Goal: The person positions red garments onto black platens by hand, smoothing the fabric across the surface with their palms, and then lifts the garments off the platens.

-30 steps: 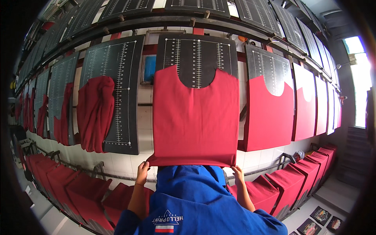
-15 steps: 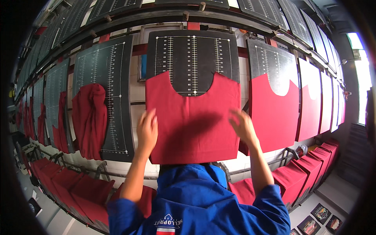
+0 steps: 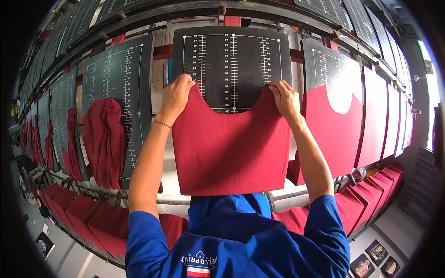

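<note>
A dark red fabric garment panel (image 3: 232, 153) with a curved neckline cut lies over the lower part of a black board (image 3: 218, 65) marked with white ruler scales. At the panel's upper left corner, my left hand (image 3: 177, 98) is closed, pinching the cloth between thumb and fingers. My right hand (image 3: 286, 101) grips the upper right corner the same way. Between the two corners the cloth dips in a smooth curve over the scales. A shadow falls across the panel's right half.
To the left, a marked board (image 3: 139, 83) carries a bunched red cloth (image 3: 104, 139). On the right, a neighbouring board (image 3: 320, 60) has a similar red panel (image 3: 331, 134) laid flat. A metal rail (image 3: 185, 13) runs behind, and red-covered boards (image 3: 366, 199) line the near side.
Both hands have moved up and away from the panel's sides to its upper corners and taken hold of them. The boards have shifted slightly in view.
</note>
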Action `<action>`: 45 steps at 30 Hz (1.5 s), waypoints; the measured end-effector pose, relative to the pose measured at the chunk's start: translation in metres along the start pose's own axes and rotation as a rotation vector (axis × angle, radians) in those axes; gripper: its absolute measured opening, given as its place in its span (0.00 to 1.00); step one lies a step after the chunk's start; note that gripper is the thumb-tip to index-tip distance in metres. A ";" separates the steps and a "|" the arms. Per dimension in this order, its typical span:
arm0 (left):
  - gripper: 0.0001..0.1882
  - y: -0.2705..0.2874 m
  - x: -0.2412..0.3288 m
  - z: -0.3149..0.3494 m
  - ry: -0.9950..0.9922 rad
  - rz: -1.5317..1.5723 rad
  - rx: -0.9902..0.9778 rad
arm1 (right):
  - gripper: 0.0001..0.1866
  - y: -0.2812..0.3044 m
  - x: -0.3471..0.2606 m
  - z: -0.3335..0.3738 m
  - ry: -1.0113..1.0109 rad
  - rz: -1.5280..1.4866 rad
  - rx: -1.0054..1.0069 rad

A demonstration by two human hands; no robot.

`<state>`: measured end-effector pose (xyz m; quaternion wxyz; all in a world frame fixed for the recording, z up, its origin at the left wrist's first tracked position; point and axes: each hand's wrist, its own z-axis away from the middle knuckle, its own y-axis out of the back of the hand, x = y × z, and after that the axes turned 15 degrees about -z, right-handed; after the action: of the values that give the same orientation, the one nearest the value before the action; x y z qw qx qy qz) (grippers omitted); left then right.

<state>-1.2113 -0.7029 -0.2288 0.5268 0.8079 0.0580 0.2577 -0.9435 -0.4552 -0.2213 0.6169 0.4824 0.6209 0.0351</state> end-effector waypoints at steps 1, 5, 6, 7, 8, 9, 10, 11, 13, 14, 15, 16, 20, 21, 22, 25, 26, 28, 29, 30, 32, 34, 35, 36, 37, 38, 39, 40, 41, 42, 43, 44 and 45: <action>0.09 -0.002 -0.005 -0.002 -0.011 -0.006 -0.010 | 0.05 0.000 -0.001 -0.003 0.020 0.016 -0.003; 0.09 -0.005 -0.016 -0.012 -0.031 -0.010 -0.077 | 0.06 0.000 0.004 -0.012 0.064 0.087 -0.018; 0.09 -0.006 -0.018 -0.013 -0.028 -0.009 -0.102 | 0.06 0.000 0.003 -0.015 0.069 0.102 -0.026; 0.09 -0.007 -0.020 -0.013 -0.031 -0.023 -0.108 | 0.06 -0.001 0.003 -0.016 0.074 0.116 -0.035; 0.09 -0.009 -0.021 -0.012 -0.033 -0.037 -0.114 | 0.06 -0.001 0.005 -0.017 0.072 0.122 -0.037; 0.09 -0.010 -0.021 -0.013 -0.038 -0.052 -0.118 | 0.06 -0.002 0.007 -0.017 0.070 0.129 -0.037; 0.09 -0.010 -0.021 -0.014 -0.034 -0.058 -0.124 | 0.06 -0.003 0.008 -0.018 0.067 0.136 -0.037; 0.08 -0.010 -0.021 -0.014 -0.030 -0.064 -0.129 | 0.06 -0.003 0.010 -0.018 0.069 0.141 -0.034; 0.09 -0.013 -0.020 -0.015 -0.043 -0.077 -0.102 | 0.06 -0.004 0.013 -0.018 0.075 0.153 -0.032; 0.10 -0.014 -0.020 -0.016 -0.061 -0.085 -0.070 | 0.07 -0.004 0.014 -0.018 0.071 0.169 -0.034; 0.11 -0.016 -0.021 -0.016 -0.078 -0.095 -0.036 | 0.07 -0.004 0.014 -0.018 0.071 0.184 -0.035; 0.10 -0.017 -0.021 -0.016 -0.081 -0.111 -0.034 | 0.07 -0.005 0.013 -0.019 0.070 0.199 -0.037; 0.11 -0.022 -0.021 -0.013 -0.046 -0.289 -0.058 | 0.13 -0.004 0.014 -0.020 -0.018 0.223 -0.041; 0.12 -0.020 -0.018 -0.014 -0.028 -0.360 -0.072 | 0.16 -0.001 0.017 -0.022 -0.039 0.250 -0.025; 0.12 -0.016 -0.018 -0.015 0.051 -0.428 -0.093 | 0.19 0.004 0.021 -0.023 -0.060 0.276 -0.009; 0.16 0.005 -0.025 -0.012 0.212 -0.505 -0.044 | 0.23 0.040 0.051 -0.011 -0.307 0.381 0.146; 0.18 0.007 -0.029 0.003 0.222 -0.446 0.040 | 0.22 0.053 0.057 -0.001 -0.269 0.386 0.208; 0.26 0.010 -0.031 0.047 0.372 -0.120 0.021 | 0.20 0.075 0.065 0.031 -0.196 0.319 0.303; 0.33 0.007 -0.028 0.080 0.505 0.152 -0.087 | 0.19 0.080 0.066 0.051 -0.162 0.251 0.332; 0.36 0.002 -0.025 0.122 0.726 0.497 -0.194 | 0.18 0.078 0.050 0.071 -0.358 0.025 0.302; 0.44 -0.007 -0.014 0.202 1.125 1.218 -0.415 | 0.18 0.071 0.014 0.120 -0.643 -0.318 0.255; 0.38 -0.001 0.017 0.251 1.262 1.303 -0.337 | 0.18 0.057 -0.002 0.171 -0.746 -0.479 0.257; 0.36 -0.005 0.012 0.277 1.240 1.277 -0.328 | 0.18 0.049 -0.007 0.191 -0.757 -0.526 0.263; 0.34 -0.017 -0.002 0.297 1.211 1.254 -0.352 | 0.17 0.048 -0.020 0.208 -0.697 -0.347 0.276; 0.32 -0.023 -0.008 0.314 1.195 1.232 -0.349 | 0.16 0.041 -0.034 0.215 -0.623 -0.173 0.265; 0.25 -0.014 0.006 0.297 1.265 1.400 -0.211 | 0.15 0.036 -0.047 0.220 -0.632 -0.103 0.274; 0.25 -0.005 0.011 0.285 1.269 1.395 -0.181 | 0.17 0.028 -0.048 0.225 -0.321 0.032 0.259; 0.25 -0.002 0.013 0.276 1.273 1.392 -0.158 | 0.18 0.023 -0.060 0.223 -0.242 0.077 0.171; 0.24 0.000 0.015 0.272 1.277 1.389 -0.137 | 0.20 0.018 -0.072 0.220 -0.164 0.122 0.083; 0.24 -0.009 0.004 0.290 1.236 1.416 -0.129 | 0.22 0.012 -0.084 0.212 -0.087 0.091 -0.048; 0.24 -0.019 -0.003 0.300 1.300 1.432 -0.125 | 0.24 0.006 -0.092 0.204 -0.012 0.066 -0.173; 0.24 -0.026 -0.009 0.307 1.364 1.448 -0.123 | 0.28 0.000 -0.096 0.196 0.058 0.042 -0.320; 0.24 -0.030 -0.012 0.310 1.428 1.464 -0.122 | 0.33 -0.009 -0.090 0.191 0.081 0.083 -0.468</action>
<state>-1.0681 -0.9486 -0.3560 0.1230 0.2750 -0.1624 0.9396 -0.8156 -0.6236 -0.2059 0.6846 0.3497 0.5995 0.2228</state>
